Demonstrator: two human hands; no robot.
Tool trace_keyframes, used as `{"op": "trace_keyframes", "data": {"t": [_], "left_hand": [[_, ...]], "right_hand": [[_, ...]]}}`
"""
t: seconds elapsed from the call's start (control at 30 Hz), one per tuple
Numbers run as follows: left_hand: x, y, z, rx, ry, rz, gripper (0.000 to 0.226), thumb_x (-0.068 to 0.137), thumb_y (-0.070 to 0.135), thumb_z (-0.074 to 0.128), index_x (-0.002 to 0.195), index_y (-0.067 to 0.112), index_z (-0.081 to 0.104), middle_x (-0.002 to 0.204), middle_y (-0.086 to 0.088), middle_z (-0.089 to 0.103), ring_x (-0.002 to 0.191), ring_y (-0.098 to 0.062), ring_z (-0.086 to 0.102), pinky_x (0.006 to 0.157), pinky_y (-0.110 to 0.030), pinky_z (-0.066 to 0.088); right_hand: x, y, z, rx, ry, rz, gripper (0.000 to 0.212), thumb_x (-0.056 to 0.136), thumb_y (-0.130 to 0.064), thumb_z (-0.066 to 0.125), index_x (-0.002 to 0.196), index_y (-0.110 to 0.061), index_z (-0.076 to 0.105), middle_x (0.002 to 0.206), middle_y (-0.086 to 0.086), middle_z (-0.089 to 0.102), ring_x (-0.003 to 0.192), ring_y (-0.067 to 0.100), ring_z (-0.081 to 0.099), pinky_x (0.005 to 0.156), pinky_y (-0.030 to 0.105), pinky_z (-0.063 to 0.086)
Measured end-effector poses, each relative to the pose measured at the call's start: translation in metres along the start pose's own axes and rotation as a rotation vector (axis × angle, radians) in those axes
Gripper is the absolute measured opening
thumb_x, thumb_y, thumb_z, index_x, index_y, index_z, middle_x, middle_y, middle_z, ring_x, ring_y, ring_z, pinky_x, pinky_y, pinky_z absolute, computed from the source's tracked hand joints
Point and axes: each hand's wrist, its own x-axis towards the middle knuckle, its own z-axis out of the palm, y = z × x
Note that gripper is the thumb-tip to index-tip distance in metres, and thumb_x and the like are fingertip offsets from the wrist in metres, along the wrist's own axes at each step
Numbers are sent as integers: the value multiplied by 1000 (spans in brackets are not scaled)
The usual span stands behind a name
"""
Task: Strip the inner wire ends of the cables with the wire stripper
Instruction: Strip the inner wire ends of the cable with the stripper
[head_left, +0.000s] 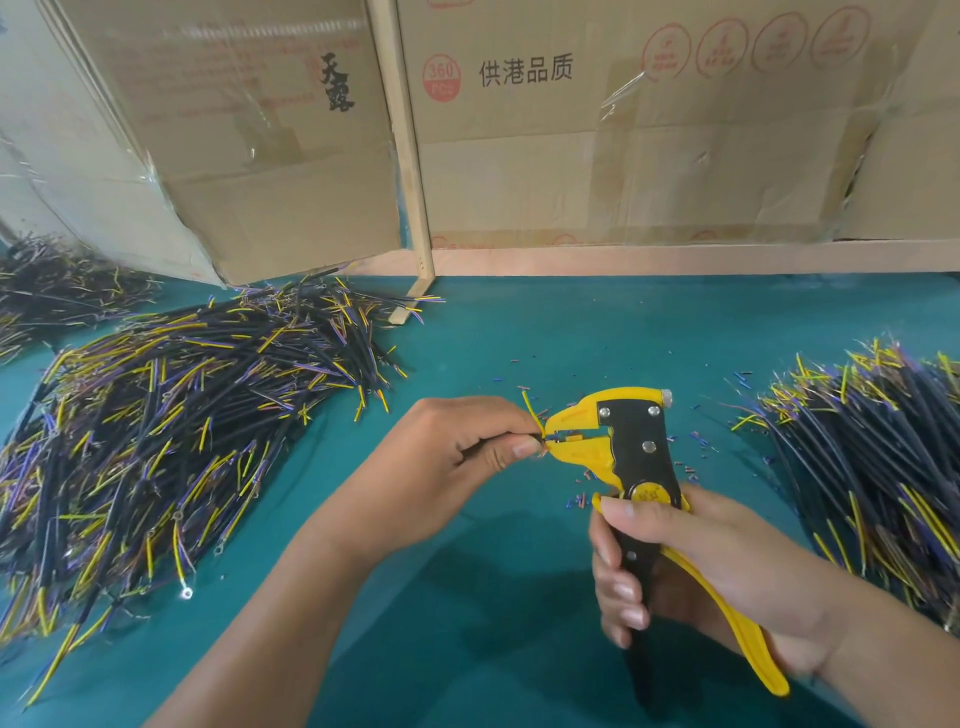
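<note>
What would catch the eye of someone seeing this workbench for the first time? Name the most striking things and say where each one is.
The yellow and black wire stripper stands out at centre, gripped by the right hand, while the left hand pinches a cable at its nose. Big heaps of black cables with yellow and purple ends lie on the green table, one at left, one at right.

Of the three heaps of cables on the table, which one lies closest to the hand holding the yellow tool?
The heap on the right. It lies just beside the right hand gripping the wire stripper; the big left heap and the far-left heap lie across the table.
</note>
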Motion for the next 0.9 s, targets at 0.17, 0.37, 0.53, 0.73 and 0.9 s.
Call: {"op": "trace_keyframes", "data": {"t": [0.17,0.37,0.53,0.73,0.9], "left_hand": [[-2,-1,0,18,-10,-8,25,100,25,53,92,9,70,76,22,52,69,3,48,66,-6,33],[-2,2,-4,3,-55,-9,27,99,27,53,99,10,73,77,30,52,68,5,49,65,-4,31],[-3,0,-7,37,-90,-18,25,99,27,54,99,10,73,74,26,49,67,3,47,65,-6,31],[-3,-3,-6,38,-96,-49,23,99,29,55,100,15,73,75,25,51,68,0,48,64,-10,33],[-4,-4,-4,-79,-50,-133,29,98,35,53,101,15,75,85,16,67,73,-12,59,66,-22,45]], "right_hand": [[-1,-1,0,-4,-15,26,35,86,-35,72,78,-3,59,65,14,46,59,27,46,66,43,49],[-3,-4,2,-38,21,74,38,82,-38,73,71,-6,57,60,9,40,51,24,42,56,38,47],[-3,-5,4,-72,104,82,42,77,-43,75,66,-11,50,56,4,32,45,19,29,49,30,35],[-4,-7,7,-54,153,80,49,73,-49,76,63,-14,44,55,1,24,41,15,22,45,24,30],[-5,-5,12,0,182,12,53,72,-51,77,65,-12,41,54,2,23,40,15,21,45,23,27]]}}
